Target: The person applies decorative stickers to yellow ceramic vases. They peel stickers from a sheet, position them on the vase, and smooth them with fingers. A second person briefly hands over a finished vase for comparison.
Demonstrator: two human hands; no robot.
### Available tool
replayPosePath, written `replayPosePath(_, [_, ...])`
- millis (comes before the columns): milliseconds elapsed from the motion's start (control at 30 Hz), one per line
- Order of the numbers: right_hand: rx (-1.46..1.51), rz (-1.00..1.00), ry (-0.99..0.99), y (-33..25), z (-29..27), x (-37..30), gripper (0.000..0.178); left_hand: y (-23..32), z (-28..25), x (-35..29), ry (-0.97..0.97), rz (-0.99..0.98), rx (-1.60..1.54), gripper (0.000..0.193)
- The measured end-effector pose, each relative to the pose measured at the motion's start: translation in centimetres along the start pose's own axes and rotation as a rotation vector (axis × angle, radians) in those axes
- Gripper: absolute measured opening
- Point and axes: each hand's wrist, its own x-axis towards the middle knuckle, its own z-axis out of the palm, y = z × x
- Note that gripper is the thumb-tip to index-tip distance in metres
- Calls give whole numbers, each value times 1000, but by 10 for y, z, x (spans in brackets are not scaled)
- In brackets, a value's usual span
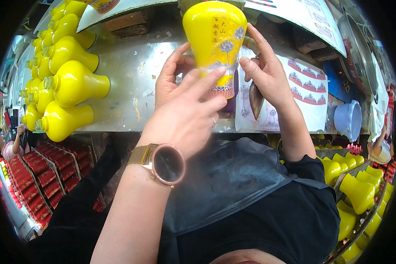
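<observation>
A glossy yellow bottle [202, 26] with purple lotus flowers, dark writing and a patterned band at its foot is between my hands. My left hand [166, 79], partly hidden, grips its left side. My right hand [268, 72] is at its right side, index finger up along the shoulder and thumb near the flowers. A brown, pointed, leaf-shaped scraper [256, 102] sticks out below my right palm. Another person's hand [185, 110], with a ring and a wristwatch [168, 165], reaches across from the lower left. Its fingertips point at the flower pattern, apparently touching it.
Several yellow bottles [79, 83] lie along the left of the metal table [132, 88]. Printed transfer sheets [308, 88] lie right, beside a lavender bucket [347, 119]. Red patterned items [48, 178] fill racks at lower left; more yellow bottles [358, 193] stand at lower right.
</observation>
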Motion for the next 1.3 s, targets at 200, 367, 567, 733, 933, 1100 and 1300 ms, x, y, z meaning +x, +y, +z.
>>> replayPosePath(200, [102, 50, -29, -3, -1, -3, 63, 8, 2, -6, -40, -82, -212, 60])
replayPosePath(367, [93, 87, -23, -2, -2, -5, 60, -2, 6, -17, -14, 2, 110, 55])
replayPosePath(567, [137, 147, -59, -1, -1, 0, 63, -20, -1, 6, -41, -218, -103, 51])
replayPosePath(733, [59, 123, -56, -3, -4, -4, 63, -14, -5, 10, -329, -553, -657, 59])
replayPosePath(933, [22, 14, 35, -2, 1, -6, 57, -17, -5, 8, -86, -539, -573, 52])
replayPosePath(1100, [81, 74, -15, -3, -1, -12, 62, -3, 4, -6, -122, -291, -62, 44])
replayPosePath(1300, [226, 208, -171, -4, -2, -21, 71, 52, 15, -15, -520, 758, 2117, 44])
